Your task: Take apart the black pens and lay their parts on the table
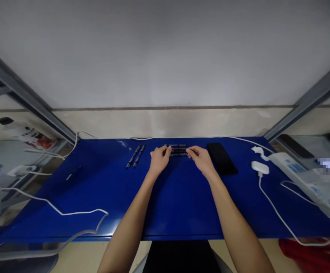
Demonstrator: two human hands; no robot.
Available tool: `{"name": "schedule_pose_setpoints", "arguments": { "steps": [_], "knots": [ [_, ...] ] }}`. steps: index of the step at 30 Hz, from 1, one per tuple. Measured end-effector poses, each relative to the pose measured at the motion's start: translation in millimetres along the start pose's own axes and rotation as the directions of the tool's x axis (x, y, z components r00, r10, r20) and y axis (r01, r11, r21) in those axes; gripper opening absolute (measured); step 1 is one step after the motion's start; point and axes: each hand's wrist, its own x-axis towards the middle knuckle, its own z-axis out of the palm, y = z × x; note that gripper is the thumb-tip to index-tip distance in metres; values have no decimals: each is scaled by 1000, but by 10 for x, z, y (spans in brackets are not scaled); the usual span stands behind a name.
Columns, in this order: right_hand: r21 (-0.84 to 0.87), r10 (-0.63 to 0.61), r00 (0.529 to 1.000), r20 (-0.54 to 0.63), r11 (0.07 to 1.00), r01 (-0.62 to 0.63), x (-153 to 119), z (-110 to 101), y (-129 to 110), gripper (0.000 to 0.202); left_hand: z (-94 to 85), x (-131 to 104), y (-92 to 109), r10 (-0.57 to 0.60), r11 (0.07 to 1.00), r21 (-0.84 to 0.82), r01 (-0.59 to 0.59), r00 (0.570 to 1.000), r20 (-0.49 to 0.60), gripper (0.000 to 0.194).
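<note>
In the head view, the left hand [159, 158] and the right hand [201, 157] are pinching opposite ends of the middle pen [178, 150], thumbs and forefingers appearing closed on it. This two-ended hold is probably keeping the pen level and parallel with its neighbours: the far pen [180, 145] is lying just beyond the fingers, the near pen [178, 154] just on their near side. Two slanting pens [135, 156] are lying apart, left of the left fingers, seemingly clear of the hands' working space; a phone [222, 158] is lying right of the right fingers. Both forearms are stretching forward over the blue table [182, 204] and converging, wrists low, knuckles turned upward.
</note>
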Motion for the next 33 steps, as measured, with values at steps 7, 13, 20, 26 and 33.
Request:
{"name": "schedule_pose_setpoints", "arguments": {
  "steps": [7, 13, 20, 26, 33],
  "knots": [
    [-43, 2, 1000, 20, 999, -1, -8, -11, -30, 36, 49, 22, -89, 15, 998, -65, -15, 1000, 4, 43],
    [-22, -18, 998, 52, 1000, 19, -2, -24, -19, 23, 33, 30, -123, -2, 996, -86, 0, 1000, -27, 45],
    [-102, 22, 996, 88, 995, -13, -6, -20, -34, 43, 48, 36, -147, -14, 991, -137, 7, 999, -45, 46],
    [-49, -20, 999, 39, 999, 22, 6, -20, -4, 23, 56, 41, -160, -23, 988, -156, 14, 998, -56, 45],
    [-105, 13, 997, 75, 994, -5, -20, -21, -64, 38, 55, 39, -154, -28, 989, -146, 21, 998, -48, 45]
  ]
}}
